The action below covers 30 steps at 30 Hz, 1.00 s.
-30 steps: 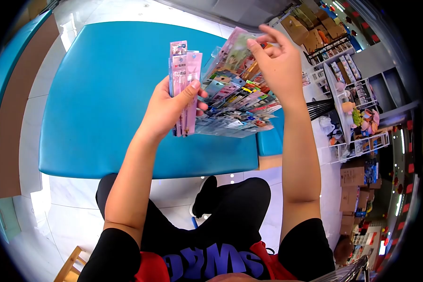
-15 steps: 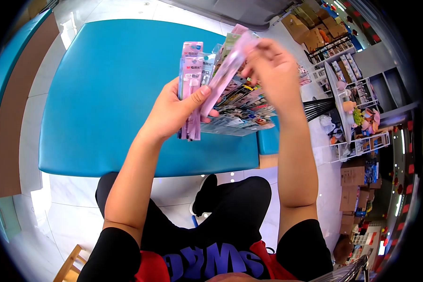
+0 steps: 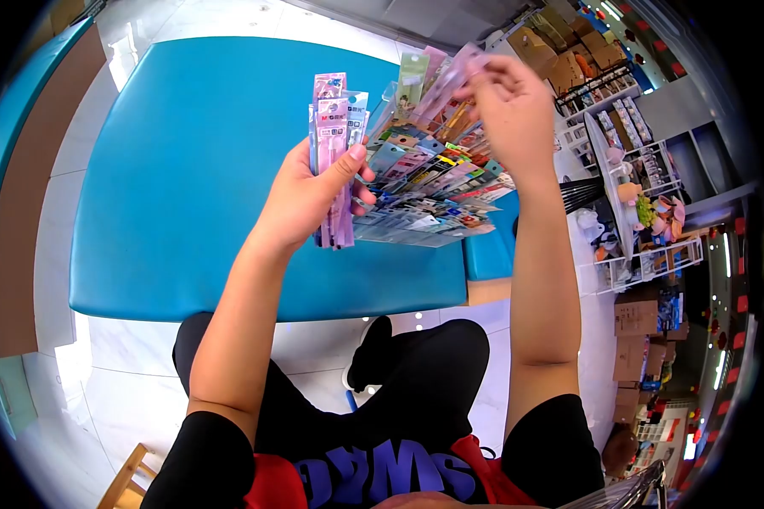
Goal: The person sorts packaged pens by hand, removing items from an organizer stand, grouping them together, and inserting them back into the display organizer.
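My left hand [image 3: 293, 204] is closed around a small bundle of slim pen packets [image 3: 333, 127], mostly pink with one light blue, held upright with the thumb across the front. My right hand [image 3: 518, 114] pinches the top of a single pink packet [image 3: 446, 89], slanted and slightly blurred, over the far end of a clear box [image 3: 416, 241]. Several rows of colourful packets [image 3: 433, 174] stand packed in that box. A green packet [image 3: 412, 76] sticks up beside the pink one. The exact contents of the packets are too small to read.
The box rests on a teal padded bench [image 3: 187, 187]. A teal and brown counter [image 3: 17, 195] runs along the left. White shelving with flowers [image 3: 662, 216] and cardboard boxes [image 3: 637, 318] stand at the right. A wooden stool [image 3: 126, 479] shows at lower left.
My right hand has moved up and right with the pink packet, away from the left hand's bundle to the box's far end. My left hand has shifted slightly left, still holding its bundle.
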Tool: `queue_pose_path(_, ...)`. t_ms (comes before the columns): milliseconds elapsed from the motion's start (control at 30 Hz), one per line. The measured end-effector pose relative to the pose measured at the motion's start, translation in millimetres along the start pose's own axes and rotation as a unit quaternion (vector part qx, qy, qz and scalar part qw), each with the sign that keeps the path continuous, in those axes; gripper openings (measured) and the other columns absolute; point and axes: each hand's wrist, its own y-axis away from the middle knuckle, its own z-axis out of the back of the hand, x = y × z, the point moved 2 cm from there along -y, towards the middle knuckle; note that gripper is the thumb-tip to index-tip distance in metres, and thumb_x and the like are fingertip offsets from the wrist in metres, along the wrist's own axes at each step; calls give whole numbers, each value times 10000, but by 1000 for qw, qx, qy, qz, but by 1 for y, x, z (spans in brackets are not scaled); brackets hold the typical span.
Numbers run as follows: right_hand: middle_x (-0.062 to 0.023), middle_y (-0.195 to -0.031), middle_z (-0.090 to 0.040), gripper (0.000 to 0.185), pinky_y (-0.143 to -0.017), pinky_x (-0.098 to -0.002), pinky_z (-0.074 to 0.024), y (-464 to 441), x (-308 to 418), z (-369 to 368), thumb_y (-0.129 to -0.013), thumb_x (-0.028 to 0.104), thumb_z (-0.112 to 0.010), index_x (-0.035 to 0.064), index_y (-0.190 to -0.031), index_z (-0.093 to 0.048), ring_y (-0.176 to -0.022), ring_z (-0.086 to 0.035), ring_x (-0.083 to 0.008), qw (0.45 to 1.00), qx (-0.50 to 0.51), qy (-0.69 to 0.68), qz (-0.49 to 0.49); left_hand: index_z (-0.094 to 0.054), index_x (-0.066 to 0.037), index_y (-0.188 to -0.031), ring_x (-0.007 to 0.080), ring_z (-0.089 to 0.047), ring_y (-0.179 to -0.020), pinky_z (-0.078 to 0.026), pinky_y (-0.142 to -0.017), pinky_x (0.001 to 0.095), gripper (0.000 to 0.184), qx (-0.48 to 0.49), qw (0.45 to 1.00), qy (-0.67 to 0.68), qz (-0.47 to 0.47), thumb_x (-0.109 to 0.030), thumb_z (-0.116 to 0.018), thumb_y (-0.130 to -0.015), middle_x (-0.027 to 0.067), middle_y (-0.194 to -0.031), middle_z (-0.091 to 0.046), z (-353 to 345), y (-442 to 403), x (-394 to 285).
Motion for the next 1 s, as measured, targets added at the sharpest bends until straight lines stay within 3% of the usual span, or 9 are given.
queue_pose_path(100,-125,-1025,-662,395,-699,-318,-527,6,4,-6,-927,227,-771,-5,-1228,-664,-799,-654,-185,970,-35,227,83,-573,-32,-1270,162,-686,-719,-573,-602,325,341,3,1000,0,0,-259,-679,-1038,56,-903,-665,1,0,0)
queue_pose_path(133,-125,-1058,-602,494,-816,-379,-522,6,12,-5,-855,288,-818,87,-1287,-686,-950,-628,-254,952,-90,265,122,-574,-33,-1269,161,-686,-720,-572,-602,325,341,4,1000,-1,-1,-257,-681,-1036,55,-902,-665,1,0,0)
queue_pose_path(267,-89,-1050,-609,357,-955,-436,-451,-6,26,-21,-841,284,-814,169,-1173,-745,-1101,-569,-287,900,-75,298,311,-575,-34,-1267,159,-684,-717,-573,-604,325,336,-2,1000,-8,7,-248,-686,-1032,51,-896,-664,0,-1,1)
queue_pose_path(400,-32,-966,-641,132,-920,-409,-417,-14,21,-33,-878,258,-768,138,-931,-786,-1051,-602,-238,903,18,337,267,-575,-31,-1264,158,-682,-714,-574,-610,327,332,1,1000,-10,9,-238,-687,-1031,50,-894,-662,-2,-2,4)
queue_pose_path(533,-51,-1010,-660,176,-965,-414,-393,-24,14,-22,-876,264,-770,114,-964,-797,-1027,-598,-243,973,-25,166,160,-574,-27,-1264,159,-681,-714,-574,-611,330,330,9,1000,-1,5,-228,-688,-1029,50,-892,-661,1,-2,3)
queue_pose_path(633,-56,-1075,-645,163,-973,-427,-417,-13,5,-27,-873,256,-772,124,-961,-809,-1109,-577,-276,919,-7,338,202,-574,-26,-1265,162,-687,-721,-575,-613,332,327,4,1000,6,7,-217,-690,-1026,52,-893,-663,1,-3,3)
queue_pose_path(767,-90,-1121,-607,305,-1016,-463,-420,-7,16,-24,-852,261,-791,163,-1139,-762,-1165,-536,-296,920,-62,304,238,-572,-29,-1270,136,-634,-671,-552,-594,316,347,11,1000,2,7,-244,-693,-1026,36,-863,-633,-1,-3,5)
queue_pose_path(967,-102,-1047,-598,369,-826,-382,-500,19,33,-30,-847,219,-791,118,-1194,-717,-977,-606,-284,932,-73,217,281,-582,-39,-1254,119,-572,-643,-525,-575,299,309,91,992,90,21,-252,-638,-1038,31,-854,-600,2,-1,8)
queue_pose_path(1000,-106,-965,-604,366,-681,-335,-490,30,39,-35,-862,235,-791,39,-1161,-715,-809,-618,-226,960,-8,181,215,-591,-37,-1242,128,-599,-664,-544,-592,307,295,127,980,149,32,-248,-626,-1039,43,-884,-616,5,-1,9)
